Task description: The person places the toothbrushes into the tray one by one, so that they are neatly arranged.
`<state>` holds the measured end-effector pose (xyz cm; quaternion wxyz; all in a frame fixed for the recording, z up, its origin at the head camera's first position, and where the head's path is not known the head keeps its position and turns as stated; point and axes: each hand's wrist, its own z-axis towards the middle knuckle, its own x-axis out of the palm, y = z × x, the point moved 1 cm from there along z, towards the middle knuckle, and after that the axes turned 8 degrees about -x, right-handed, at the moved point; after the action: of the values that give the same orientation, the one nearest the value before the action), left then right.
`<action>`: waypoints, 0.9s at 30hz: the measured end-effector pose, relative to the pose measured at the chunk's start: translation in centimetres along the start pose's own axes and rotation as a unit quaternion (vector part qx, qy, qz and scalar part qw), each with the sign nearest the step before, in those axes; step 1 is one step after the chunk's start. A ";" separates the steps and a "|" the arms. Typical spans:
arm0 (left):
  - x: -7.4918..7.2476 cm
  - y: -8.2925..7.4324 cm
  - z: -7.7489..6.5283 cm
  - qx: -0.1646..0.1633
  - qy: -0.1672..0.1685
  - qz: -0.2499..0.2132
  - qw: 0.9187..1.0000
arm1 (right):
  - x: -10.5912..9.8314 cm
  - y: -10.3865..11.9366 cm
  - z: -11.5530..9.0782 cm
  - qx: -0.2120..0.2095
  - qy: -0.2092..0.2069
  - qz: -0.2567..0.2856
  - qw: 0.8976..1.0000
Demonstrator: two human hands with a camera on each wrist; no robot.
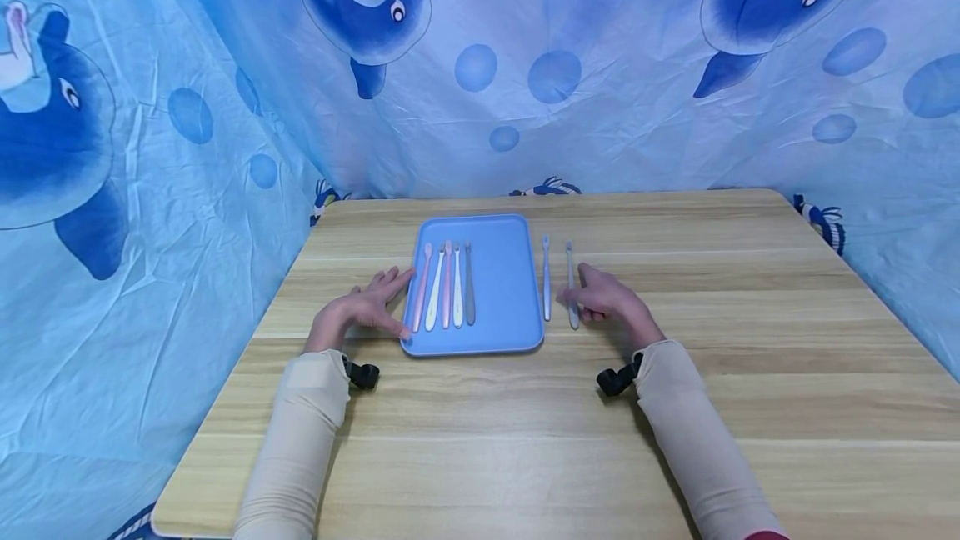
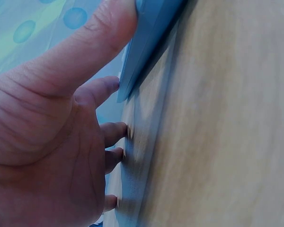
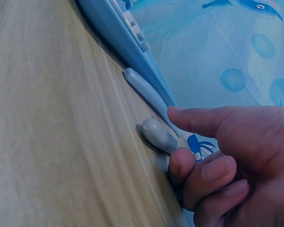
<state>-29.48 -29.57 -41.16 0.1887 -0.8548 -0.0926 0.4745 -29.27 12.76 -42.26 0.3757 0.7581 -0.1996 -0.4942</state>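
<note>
My left hand [image 1: 363,304] is spread at the left side of a blue tray [image 1: 502,286]. Its thumb [image 2: 104,30] touches the tray's near-left rim, and the other fingers reach along the side. In the tray lie several toothbrushes side by side: pink [image 1: 422,290], white [image 1: 435,290] and grey [image 1: 469,286] ones. Right of the tray, a blue toothbrush [image 1: 547,282] lies on the table, with a grey toothbrush [image 1: 570,265] beside it. My right hand [image 1: 603,294] is over the grey one's handle [image 3: 157,134], thumb and bent index finger on either side, with a gap between them.
The wood-grain table [image 1: 487,440] extends around the tray. A blue curtain [image 1: 525,123] with dolphin prints hangs behind and to the left. Black wrist cameras, such as the right one [image 1: 618,379], sit below both hands.
</note>
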 end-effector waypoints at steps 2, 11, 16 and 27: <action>0.0 0.0 0.0 0.000 0.001 0.000 1.000 | 0.0 0.0 0.0 -0.004 0.004 -0.009 1.000; 0.0 -0.1 0.0 -0.003 0.003 -0.003 1.000 | 0.0 -0.3 0.4 -0.001 0.001 -0.031 1.000; 0.0 0.0 0.1 0.004 0.001 -0.004 1.000 | 0.1 -0.4 0.6 -0.003 -0.010 -0.028 1.000; 0.1 -0.2 0.0 0.003 0.005 -0.010 1.000 | 0.5 -0.5 0.7 -0.019 -0.025 -0.026 0.999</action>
<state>-29.46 -29.36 -41.17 0.1970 -0.8554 -0.0990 0.4687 -29.73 12.51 -43.10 0.3718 0.7435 -0.1801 -0.5259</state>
